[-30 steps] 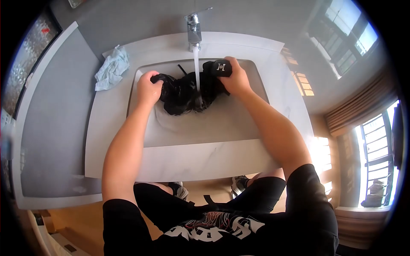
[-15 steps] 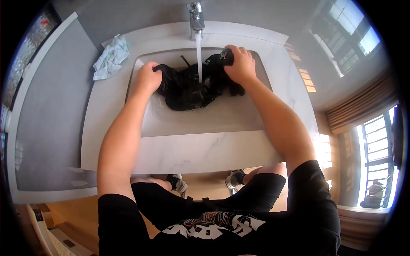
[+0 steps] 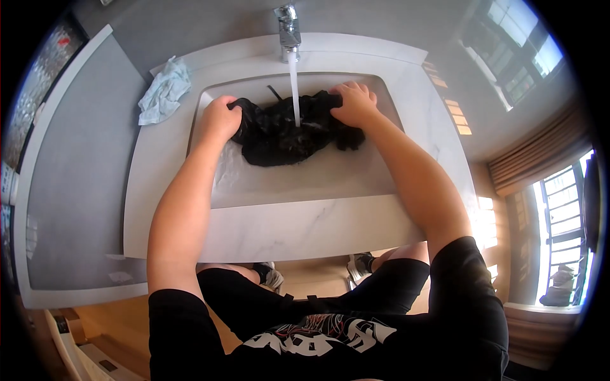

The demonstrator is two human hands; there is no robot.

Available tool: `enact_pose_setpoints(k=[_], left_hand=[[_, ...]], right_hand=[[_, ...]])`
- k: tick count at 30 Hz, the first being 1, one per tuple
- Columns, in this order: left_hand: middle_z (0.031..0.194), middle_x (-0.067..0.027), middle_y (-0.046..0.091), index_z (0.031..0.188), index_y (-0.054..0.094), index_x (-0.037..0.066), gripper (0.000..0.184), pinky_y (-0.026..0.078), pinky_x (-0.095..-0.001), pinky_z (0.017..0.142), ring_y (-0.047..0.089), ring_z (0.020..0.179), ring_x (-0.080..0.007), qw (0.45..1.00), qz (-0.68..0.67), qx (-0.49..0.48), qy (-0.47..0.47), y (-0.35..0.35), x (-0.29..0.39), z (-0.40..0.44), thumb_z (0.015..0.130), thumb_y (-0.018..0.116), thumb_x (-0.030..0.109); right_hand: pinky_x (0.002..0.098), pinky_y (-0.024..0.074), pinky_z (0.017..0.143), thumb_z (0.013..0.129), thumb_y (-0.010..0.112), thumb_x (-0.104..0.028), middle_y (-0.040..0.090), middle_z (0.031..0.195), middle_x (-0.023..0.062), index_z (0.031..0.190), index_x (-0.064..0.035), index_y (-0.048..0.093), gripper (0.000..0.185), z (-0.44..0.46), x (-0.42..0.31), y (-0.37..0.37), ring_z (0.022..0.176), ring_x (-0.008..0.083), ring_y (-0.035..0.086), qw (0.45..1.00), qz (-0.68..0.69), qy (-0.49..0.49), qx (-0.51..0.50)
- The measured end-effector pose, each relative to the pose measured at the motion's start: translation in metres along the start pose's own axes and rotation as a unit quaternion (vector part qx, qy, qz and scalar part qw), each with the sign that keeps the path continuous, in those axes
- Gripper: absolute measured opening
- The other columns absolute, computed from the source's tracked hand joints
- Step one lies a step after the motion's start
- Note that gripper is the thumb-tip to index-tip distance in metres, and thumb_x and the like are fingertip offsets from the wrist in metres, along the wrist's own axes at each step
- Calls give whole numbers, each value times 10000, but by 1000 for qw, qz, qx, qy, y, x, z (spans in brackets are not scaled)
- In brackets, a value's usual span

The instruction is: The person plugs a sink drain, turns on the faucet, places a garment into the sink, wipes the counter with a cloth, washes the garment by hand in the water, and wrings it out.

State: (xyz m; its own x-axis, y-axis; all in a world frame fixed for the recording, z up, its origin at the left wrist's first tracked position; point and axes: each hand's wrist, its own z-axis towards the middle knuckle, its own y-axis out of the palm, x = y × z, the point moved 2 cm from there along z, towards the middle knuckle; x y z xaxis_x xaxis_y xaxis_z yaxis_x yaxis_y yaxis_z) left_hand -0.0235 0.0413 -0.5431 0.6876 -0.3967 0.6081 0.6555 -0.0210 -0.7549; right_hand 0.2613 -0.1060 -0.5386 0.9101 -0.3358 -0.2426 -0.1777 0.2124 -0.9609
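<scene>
A soaked black cloth item (image 3: 279, 136) lies bunched in the sink basin (image 3: 298, 181); its exact kind cannot be made out. Water runs from the chrome faucet (image 3: 289, 32) onto its middle. At the left end of the fabric, my left hand (image 3: 220, 117) is closed on a fold, thumb on top. My right hand (image 3: 356, 103) grips the upper right part, its fingers curled over the cloth. Between the two hands the fabric sags into the basin, and a thin dark strap (image 3: 274, 93) sticks up behind it.
A crumpled pale blue cloth (image 3: 165, 92) rests on the counter's left corner. The white marbled counter (image 3: 305, 225) surrounds the basin. A grey panel (image 3: 79, 165) stands at the left, and a barred window (image 3: 565, 235) is at the right.
My right hand has come down slightly, lowering its end of the black cloth; a white mark seen there before is now out of sight. My left hand keeps its hold.
</scene>
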Motion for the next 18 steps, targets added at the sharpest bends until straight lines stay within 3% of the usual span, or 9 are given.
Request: enact_pose_setpoints(k=[5,9,12,15,18], left_hand=[[1083,-167,717,1111,703,86,295,530,-410,884,672,1031,-339,1000,-5,-28,-9,3,-5,4,858,660,232],[1099,-170,714,1128,697,74,309,529,-416,898,666,1049,-342,1000,17,-16,1,5,-7,3,863,641,222],[1128,-154,707,1145,691,92,323,523,-418,912,656,1069,-338,999,30,-39,-23,-7,8,-6,857,632,224],[1125,-140,708,1125,696,96,316,522,-418,912,650,1074,-334,999,41,-25,2,-1,4,-3,846,629,227],[1113,-133,708,1108,698,96,308,523,-423,903,648,1070,-333,999,48,-20,7,1,1,-1,837,625,226]], right_hand=[[494,294,1117,759,715,-259,486,1443,88,1408,-202,509,683,-3,-5,-4,1355,334,402,1000,-9,23,-7],[529,318,1114,761,697,-192,388,1524,98,1499,-159,350,816,-1,-22,-35,1373,371,377,984,102,23,147],[526,328,1105,783,661,-149,393,1532,64,1496,-177,365,773,20,-51,-87,1359,371,394,965,98,-40,240],[522,308,1135,815,606,-104,372,1566,21,1505,-214,366,739,44,-85,-138,1374,354,392,945,-2,-95,313],[501,275,1150,824,563,-65,398,1560,-25,1495,-231,396,712,78,-80,-131,1380,317,397,928,-211,-124,282]])
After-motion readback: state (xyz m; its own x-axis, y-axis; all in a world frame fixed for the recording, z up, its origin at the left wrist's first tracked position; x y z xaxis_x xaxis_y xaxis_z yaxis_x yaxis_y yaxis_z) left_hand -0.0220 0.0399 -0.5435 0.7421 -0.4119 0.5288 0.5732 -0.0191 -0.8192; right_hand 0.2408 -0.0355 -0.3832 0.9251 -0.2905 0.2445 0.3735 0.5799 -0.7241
